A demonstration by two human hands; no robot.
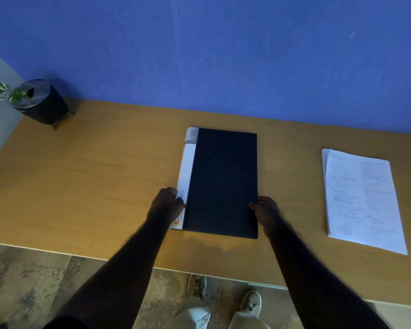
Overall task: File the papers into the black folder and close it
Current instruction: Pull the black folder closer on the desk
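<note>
Both my forearms reach forward and slightly inward, bare and nearly straight. My left hand [166, 203] is curled, knuckles up, fingers bent against the spine edge of the black folder [223, 184]. My right hand [267, 211] lies on the opposite edge, thumb on top of the cover, the other fingers tucked at its side.

Dim bluish light, soft shadows, slight blur, wide-angle bending at edges

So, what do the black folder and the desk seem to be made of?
The black folder: probably plastic, matt, with a fine texture and a white paper spine label. The desk: wood or wood-look laminate, light brown with visible grain; I cannot tell which.
</note>
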